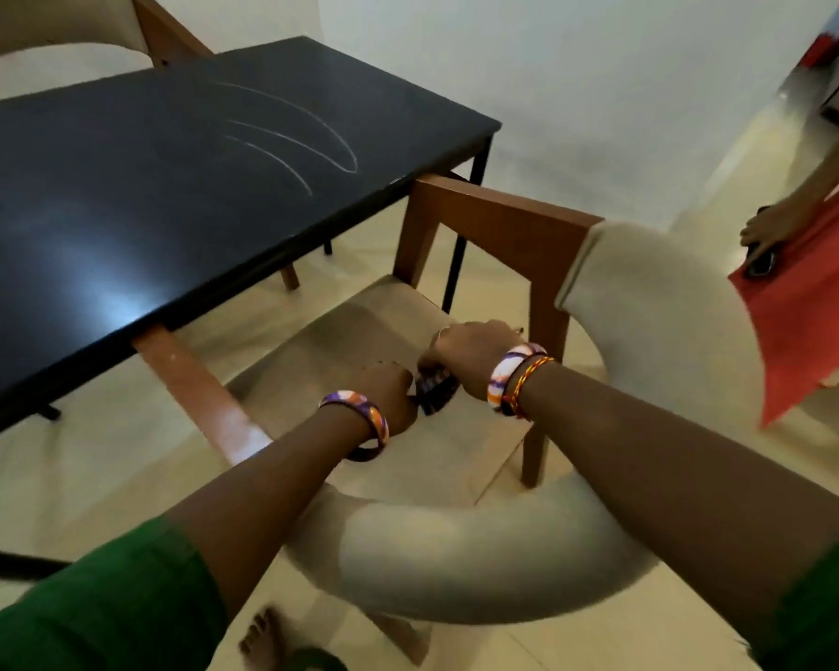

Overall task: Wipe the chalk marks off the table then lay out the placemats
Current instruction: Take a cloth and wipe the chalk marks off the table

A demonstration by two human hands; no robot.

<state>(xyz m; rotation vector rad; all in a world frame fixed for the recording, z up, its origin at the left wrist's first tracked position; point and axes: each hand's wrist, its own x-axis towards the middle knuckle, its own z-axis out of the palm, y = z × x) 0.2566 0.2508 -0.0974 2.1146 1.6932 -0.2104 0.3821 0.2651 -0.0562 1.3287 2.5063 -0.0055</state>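
Observation:
A black table fills the upper left, with white curved chalk marks drawn near its far right end. Below it, over the seat of a wooden chair, my left hand and my right hand are both closed on a small dark patterned bundle that looks like folded cloth. The bundle is mostly hidden between my fingers. Both hands are well off the table, to the right of its near edge.
The chair has a beige seat and a curved beige padded back just under my arms. Another chair stands behind the table. A second person in red stands at the right, a hand holding a dark phone.

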